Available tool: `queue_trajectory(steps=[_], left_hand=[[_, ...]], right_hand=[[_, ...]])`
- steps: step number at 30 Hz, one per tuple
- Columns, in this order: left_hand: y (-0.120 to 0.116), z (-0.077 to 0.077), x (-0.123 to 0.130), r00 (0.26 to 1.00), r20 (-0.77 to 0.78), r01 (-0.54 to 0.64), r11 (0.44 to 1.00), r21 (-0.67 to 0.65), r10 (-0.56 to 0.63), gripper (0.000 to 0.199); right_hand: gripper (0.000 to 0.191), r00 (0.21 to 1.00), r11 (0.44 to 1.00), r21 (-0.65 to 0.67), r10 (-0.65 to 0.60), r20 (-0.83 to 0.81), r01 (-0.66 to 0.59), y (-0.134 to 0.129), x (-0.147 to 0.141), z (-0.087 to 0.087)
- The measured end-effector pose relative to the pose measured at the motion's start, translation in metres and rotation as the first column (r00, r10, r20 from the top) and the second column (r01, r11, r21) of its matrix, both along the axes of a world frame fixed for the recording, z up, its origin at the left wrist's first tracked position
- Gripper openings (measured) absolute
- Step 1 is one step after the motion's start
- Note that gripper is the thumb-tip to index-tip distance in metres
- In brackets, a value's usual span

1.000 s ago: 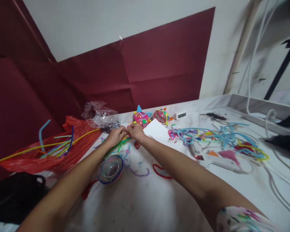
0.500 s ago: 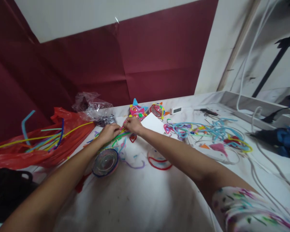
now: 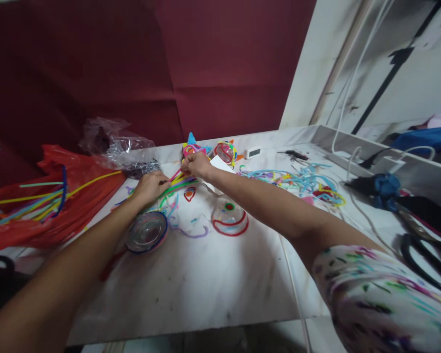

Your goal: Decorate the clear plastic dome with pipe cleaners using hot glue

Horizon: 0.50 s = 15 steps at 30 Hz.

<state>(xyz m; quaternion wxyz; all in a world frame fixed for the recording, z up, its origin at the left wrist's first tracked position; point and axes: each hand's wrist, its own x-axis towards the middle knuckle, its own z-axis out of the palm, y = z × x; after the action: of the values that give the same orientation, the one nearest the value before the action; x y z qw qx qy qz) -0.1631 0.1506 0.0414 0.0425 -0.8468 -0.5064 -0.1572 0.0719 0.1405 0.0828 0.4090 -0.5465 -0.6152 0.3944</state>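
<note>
A pink pipe cleaner runs between my hands over a small pile of green, yellow and purple pipe cleaners. My right hand pinches its far end. My left hand is closed at the near end, fingertips partly hidden. Just below the pile lies a small red-edged eye shape. A clear plastic bowl with a blue rim sits below my left hand. Below my right forearm stands a clear bowl with a red rim and a red-green round piece.
At left, a red plastic bag holds long pipe cleaners beside a crumpled clear bag. Decorated pieces, white paper and a small white display device stand at the back. Tangled pipe cleaners and cables lie right.
The camera view has tilted and shifted, showing the table's front edge. My hands have moved slightly apart, and the pink pipe cleaner shows between them.
</note>
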Motion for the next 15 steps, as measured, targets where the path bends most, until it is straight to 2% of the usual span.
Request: queue_trajectory(steps=[4,7,8,9,11,13,15], left_hand=[[-0.006,0.0,0.004,1.0,-0.004,0.03,0.999,-0.02,-0.03,0.038],[-0.009,-0.004,0.005,0.997,-0.017,0.07,0.997,-0.037,-0.071,0.037],[-0.009,-0.005,0.005,0.997,-0.029,0.07,0.997,-0.035,-0.071,0.033],[-0.009,-0.007,0.004,0.997,-0.049,0.065,0.997,-0.033,-0.067,0.031],[-0.01,-0.009,0.002,0.987,-0.156,0.023,1.0,-0.018,-0.025,0.038],[-0.01,-0.009,-0.001,0.967,-0.256,0.006,1.0,0.02,-0.001,0.041],[-0.011,-0.008,-0.005,0.944,-0.329,-0.007,0.999,0.052,0.024,0.039]], right_hand=[[0.023,0.997,0.999,-0.029,-0.016,-0.072,0.014,-0.006,0.001,0.001],[0.01,0.992,0.997,-0.082,-0.01,-0.128,0.0,-0.012,-0.001,0.001],[0.011,0.99,0.994,-0.106,-0.004,-0.142,-0.011,-0.014,-0.003,0.001],[0.022,0.988,0.991,-0.131,0.002,-0.152,-0.022,-0.016,-0.005,0.0],[0.038,0.986,0.983,-0.177,0.015,-0.164,-0.045,-0.019,-0.01,-0.002],[0.043,0.985,0.975,-0.213,0.023,-0.169,-0.059,-0.023,-0.015,-0.007],[0.038,0.986,0.971,-0.231,0.022,-0.163,-0.06,-0.025,-0.019,-0.014]])
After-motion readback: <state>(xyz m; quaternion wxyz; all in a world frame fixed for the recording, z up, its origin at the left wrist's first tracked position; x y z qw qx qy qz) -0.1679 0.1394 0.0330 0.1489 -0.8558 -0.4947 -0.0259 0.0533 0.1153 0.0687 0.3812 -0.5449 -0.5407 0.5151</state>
